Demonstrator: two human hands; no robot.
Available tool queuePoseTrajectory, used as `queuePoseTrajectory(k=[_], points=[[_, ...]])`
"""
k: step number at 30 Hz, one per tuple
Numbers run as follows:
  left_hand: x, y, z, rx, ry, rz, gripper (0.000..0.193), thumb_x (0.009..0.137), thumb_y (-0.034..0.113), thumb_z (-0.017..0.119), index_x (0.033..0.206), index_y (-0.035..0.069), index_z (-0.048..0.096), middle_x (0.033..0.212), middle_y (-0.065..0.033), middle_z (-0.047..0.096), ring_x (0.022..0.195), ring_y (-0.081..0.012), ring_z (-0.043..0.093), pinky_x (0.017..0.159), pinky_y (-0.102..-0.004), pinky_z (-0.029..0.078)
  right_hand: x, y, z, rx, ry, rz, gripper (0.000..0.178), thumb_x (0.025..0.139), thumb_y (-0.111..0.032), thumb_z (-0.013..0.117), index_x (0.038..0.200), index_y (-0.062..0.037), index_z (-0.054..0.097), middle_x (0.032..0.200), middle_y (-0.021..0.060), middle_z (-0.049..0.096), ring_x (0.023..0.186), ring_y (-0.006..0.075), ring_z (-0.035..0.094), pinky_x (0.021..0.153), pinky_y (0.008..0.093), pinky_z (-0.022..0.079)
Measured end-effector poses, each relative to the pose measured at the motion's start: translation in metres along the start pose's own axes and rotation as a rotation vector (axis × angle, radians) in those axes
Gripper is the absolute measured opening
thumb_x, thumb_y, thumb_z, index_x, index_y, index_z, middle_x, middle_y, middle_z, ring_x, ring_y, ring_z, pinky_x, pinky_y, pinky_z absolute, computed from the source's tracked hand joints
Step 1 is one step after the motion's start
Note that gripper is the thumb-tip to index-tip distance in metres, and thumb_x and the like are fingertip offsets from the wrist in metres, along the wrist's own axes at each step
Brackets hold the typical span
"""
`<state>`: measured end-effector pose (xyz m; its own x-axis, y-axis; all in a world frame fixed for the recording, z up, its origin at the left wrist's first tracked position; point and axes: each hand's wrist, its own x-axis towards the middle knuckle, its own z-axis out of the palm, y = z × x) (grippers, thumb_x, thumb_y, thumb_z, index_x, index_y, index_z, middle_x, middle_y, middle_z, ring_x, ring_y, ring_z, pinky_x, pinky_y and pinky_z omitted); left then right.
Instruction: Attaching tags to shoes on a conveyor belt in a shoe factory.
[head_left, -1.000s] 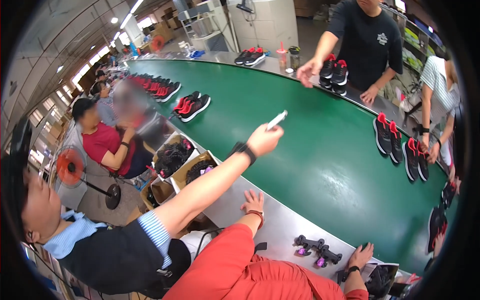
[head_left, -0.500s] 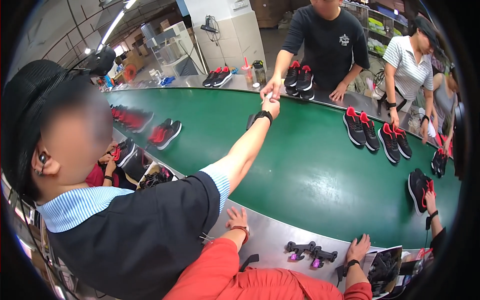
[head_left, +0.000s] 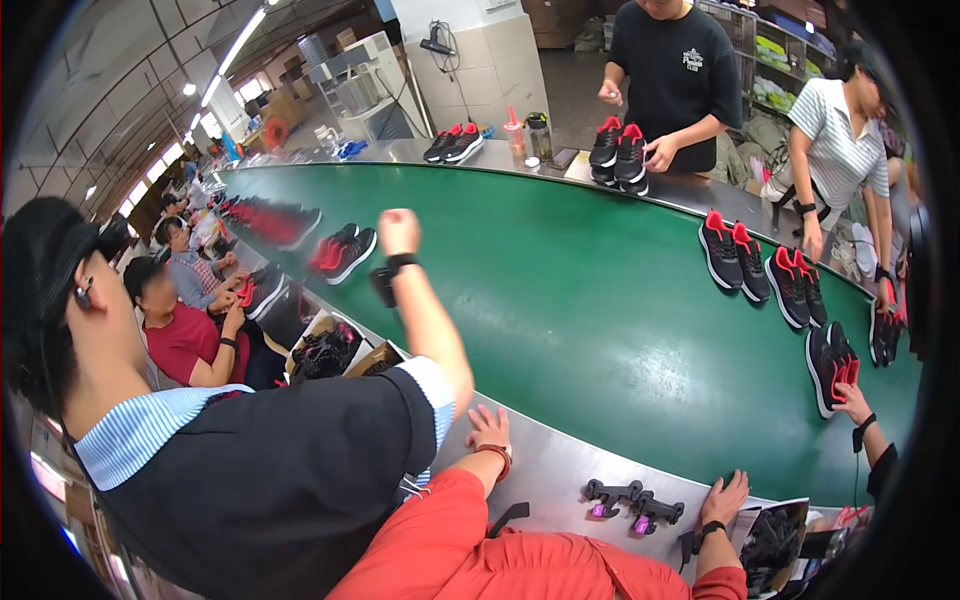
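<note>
My left hand (head_left: 488,430) rests palm down on the metal ledge (head_left: 560,462) beside the green conveyor belt (head_left: 560,300), with its fingers spread. A brown bracelet circles that wrist. On the same ledge, further right, my right hand (head_left: 725,493) lies flat with fingers stretched toward the belt and holds nothing. Between my hands, two black plastic clamp-like brackets (head_left: 655,512) with purple tags lie side by side. An open box (head_left: 800,515) of black parts stands just right of my right hand.
A co-worker in a dark jacket (head_left: 270,480) leans in close at my left, a fist over the belt. Pairs of black-and-red sneakers (head_left: 735,258) sit along the belt. Across it, a person in a black T-shirt (head_left: 675,75) touches more sneakers (head_left: 620,152). Another hand (head_left: 853,402) reaches sneakers at right.
The co-worker's arm at left has drawn back from the hand of the person across the belt, who now touches the sneakers. My hands stay on the ledge.
</note>
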<state>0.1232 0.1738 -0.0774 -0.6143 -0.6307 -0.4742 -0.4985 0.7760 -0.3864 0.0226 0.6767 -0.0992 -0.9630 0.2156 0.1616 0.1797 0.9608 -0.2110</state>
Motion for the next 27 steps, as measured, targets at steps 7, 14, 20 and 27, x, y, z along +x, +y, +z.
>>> queuePoseTrajectory(k=[7,14,20,27], points=[[-0.001,0.0,0.0,0.045,-0.001,-0.008,0.075,0.093,0.025,0.048,0.152,0.016,0.004,0.155,-0.0257,0.008,0.138,-0.0536,0.015,0.067,-0.0566,0.049,0.001,0.001,-0.001,-0.004,-0.011,-0.009,0.05,0.085,-0.019,0.057,0.13,-0.0003,0.046,0.137,0.0205,0.044,0.127,0.037,0.039,0.11,0.0447,0.027],[-0.014,-0.006,-0.014,0.008,-0.002,0.04,0.073,0.092,0.015,0.044,0.152,0.009,0.003,0.153,-0.0308,0.007,0.137,-0.0554,0.016,0.068,-0.0524,0.049,0.001,0.001,-0.006,-0.034,-0.031,0.002,0.048,0.086,-0.018,0.056,0.129,0.0001,0.046,0.138,0.0204,0.043,0.127,0.0369,0.039,0.11,0.0455,0.028],[0.005,-0.002,-0.002,-0.142,-0.046,0.013,0.067,0.094,0.024,0.045,0.152,0.02,0.011,0.155,-0.0237,0.009,0.138,-0.0528,0.015,0.066,-0.0622,0.048,0.002,0.002,-0.007,-0.051,-0.035,-0.038,0.047,0.089,-0.024,0.053,0.129,0.0006,0.047,0.137,0.0208,0.044,0.126,0.0367,0.04,0.11,0.0451,0.028],[0.027,0.015,0.025,-0.205,0.069,-0.044,0.066,0.092,0.024,0.047,0.15,0.024,0.016,0.156,-0.021,0.009,0.139,-0.051,0.016,0.063,-0.0632,0.048,0.016,0.017,0.001,-0.163,-0.114,-0.135,0.048,0.094,-0.032,0.046,0.129,0.0012,0.049,0.136,0.0216,0.047,0.121,0.0388,0.047,0.101,0.0462,0.037]])
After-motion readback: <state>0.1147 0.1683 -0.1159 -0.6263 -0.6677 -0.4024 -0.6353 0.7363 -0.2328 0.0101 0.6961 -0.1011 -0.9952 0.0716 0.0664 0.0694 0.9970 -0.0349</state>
